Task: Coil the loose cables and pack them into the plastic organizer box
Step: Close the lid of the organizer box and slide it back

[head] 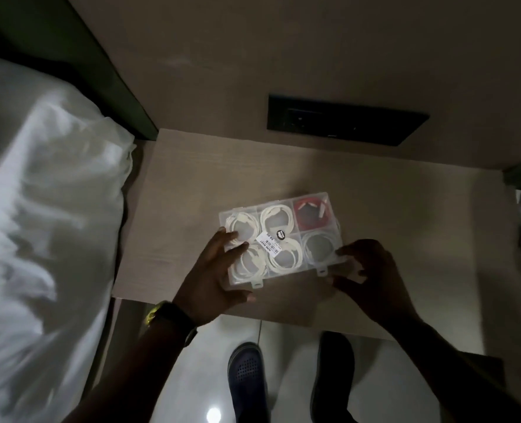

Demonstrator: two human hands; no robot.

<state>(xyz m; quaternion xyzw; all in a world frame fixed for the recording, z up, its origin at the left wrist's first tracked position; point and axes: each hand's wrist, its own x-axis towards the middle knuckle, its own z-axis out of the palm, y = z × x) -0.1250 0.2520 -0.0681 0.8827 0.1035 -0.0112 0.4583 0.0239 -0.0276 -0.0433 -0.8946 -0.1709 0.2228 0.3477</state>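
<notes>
We count one clear plastic organizer box (279, 238) with six compartments in two rows of three, and its lid is down over them, two small latch tabs (257, 284) jutting from its near edge. Five compartments hold a coiled white cable (285, 256) each, and the sixth, at the box's far right corner, holds one coiled red cable (311, 213). A white price label (269, 241) and a round black sticker (281, 234) sit on the lid near its middle. Two hands are on the box: our left hand (215, 270) spreads over the box's left end, fingers apart and pressed flat on the lid with the thumb under the near edge, and our right hand (366, 270) pinches the box's near right corner between thumb and fingertips (the dim light hides how tightly). A gold-toned watch (161, 311) circles the left wrist. The box lies on a pale wood-grain bedside table (192, 193), nearer its front edge than its back. Behind the box, a dark switch panel (341, 119) is set in the beige wall (314, 41). Left of the box lies rumpled white bedding (39, 209). Below the box, on the glossy white floor (289, 377), we see two dark shoes (247, 380).
</notes>
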